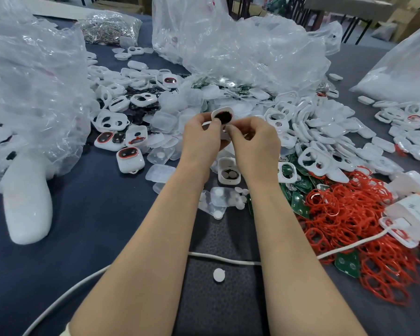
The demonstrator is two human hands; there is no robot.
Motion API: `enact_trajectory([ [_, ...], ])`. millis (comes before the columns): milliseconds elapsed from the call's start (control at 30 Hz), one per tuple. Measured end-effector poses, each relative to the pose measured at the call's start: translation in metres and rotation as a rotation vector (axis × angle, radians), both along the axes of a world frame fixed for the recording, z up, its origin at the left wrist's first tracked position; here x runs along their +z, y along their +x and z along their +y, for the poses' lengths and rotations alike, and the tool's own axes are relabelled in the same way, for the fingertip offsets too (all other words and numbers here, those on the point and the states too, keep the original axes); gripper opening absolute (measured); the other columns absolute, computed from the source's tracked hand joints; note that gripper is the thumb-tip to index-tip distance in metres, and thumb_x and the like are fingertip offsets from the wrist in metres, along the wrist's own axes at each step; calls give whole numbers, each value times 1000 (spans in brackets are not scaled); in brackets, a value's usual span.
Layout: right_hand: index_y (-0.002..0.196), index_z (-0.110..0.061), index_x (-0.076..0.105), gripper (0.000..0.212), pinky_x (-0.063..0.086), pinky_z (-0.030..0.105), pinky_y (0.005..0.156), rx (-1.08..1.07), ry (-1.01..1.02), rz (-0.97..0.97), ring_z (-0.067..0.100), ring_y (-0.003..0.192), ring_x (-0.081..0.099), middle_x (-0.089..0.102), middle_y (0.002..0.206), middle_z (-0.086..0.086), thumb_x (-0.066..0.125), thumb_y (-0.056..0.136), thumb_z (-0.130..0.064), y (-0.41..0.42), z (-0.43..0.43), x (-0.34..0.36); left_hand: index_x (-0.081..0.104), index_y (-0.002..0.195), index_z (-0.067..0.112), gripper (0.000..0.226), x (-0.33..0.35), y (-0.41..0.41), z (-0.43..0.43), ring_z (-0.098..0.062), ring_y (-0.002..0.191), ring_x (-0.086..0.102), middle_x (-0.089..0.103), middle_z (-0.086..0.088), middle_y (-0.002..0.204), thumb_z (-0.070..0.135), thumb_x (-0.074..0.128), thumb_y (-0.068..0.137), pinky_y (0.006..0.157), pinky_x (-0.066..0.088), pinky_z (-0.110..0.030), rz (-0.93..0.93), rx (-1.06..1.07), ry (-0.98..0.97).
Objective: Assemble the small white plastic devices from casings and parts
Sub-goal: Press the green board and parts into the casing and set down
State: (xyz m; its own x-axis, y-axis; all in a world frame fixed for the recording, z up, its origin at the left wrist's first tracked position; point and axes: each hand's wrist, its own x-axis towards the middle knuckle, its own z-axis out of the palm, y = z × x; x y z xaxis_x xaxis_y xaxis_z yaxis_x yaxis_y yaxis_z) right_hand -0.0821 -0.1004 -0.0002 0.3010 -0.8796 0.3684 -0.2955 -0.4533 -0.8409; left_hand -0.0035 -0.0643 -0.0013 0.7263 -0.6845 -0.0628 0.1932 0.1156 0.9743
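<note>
1. Nearest, a white cord (223, 259) crosses the desk (87, 214) under both forearms, with a loose white disc (219, 274) just beside it. A forearm dragging back could snag the cord or sweep the disc off the edge.

2. Under the wrists sits an open white casing (229, 174) holding round metal pieces (coin cells, I would guess). A dropped elbow or wrist could tip it and scatter them.

3. To the right lies a tangle of red rings (349, 221) over green circuit boards (301, 202). Reaching in blind risks lifting several rings at once.

4. Above the desk, the left hand (200, 135) and right hand (255, 141) meet. Both grips are closed on one small white device (222, 116), its dark round part facing up, fingertips pinching its lower edge. It is held only at that rim, so uneven pressure could pop the dark part out or seat it crooked.

5. Beyond, white casings (313, 127) and clear covers (170, 103) lie heaped. A dropped piece would vanish among lookalikes.

6. Farthest, slumped plastic bags (240, 52) could slide forward onto the pile.
</note>
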Motion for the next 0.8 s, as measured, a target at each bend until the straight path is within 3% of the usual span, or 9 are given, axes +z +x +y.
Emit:
enact_trajectory([
  [167, 91, -12, 69, 8, 46, 32, 85, -37, -1, 15, 18, 91, 59, 66, 95, 8, 64, 89, -18, 3, -1, -5, 58, 114, 6, 20, 1, -2, -1, -14, 79, 65, 65, -5, 89, 8, 46, 99, 61, 54, -16, -2, -2, -19],
  [400, 92, -13, 59, 7, 47, 34, 81, -54, 30, -53, 21, 88, 58, 63, 95, 8, 63, 89, -17, 7, -1, -8, 57, 118, 6, 21, 0, -2, -1, -13, 80, 65, 65, -7, 95, 11, 48, 99, 61, 54, -16, 10, -11, -11],
  [500, 95, -16, 49, 18, 46, 30, 77, -46, 117, -112, 21, 87, 57, 59, 94, 8, 65, 88, -18, 6, -2, -8, 56, 113, 8, 17, 1, -3, -1, -17, 84, 65, 64, -12, 104, 11, 47, 99, 61, 54, -16, 20, -16, -20],
  [633, 98, -13, 54, 14, 47, 18, 67, 21, 337, -219, 14, 78, 59, 62, 91, 7, 64, 88, -14, 3, -6, -5, 56, 111, 9, 15, 2, -3, 0, -20, 89, 67, 65, -10, 99, 10, 48, 99, 65, 56, -18, 21, -39, -46],
  [800, 97, -10, 57, 11, 41, 6, 52, 64, 442, -309, -1, 60, 57, 63, 80, 2, 63, 88, -10, 1, -9, -2, 57, 106, 10, 16, 1, -5, 2, -16, 87, 71, 71, -7, 91, 5, 61, 91, 71, 56, -20, 18, -89, -94],
])
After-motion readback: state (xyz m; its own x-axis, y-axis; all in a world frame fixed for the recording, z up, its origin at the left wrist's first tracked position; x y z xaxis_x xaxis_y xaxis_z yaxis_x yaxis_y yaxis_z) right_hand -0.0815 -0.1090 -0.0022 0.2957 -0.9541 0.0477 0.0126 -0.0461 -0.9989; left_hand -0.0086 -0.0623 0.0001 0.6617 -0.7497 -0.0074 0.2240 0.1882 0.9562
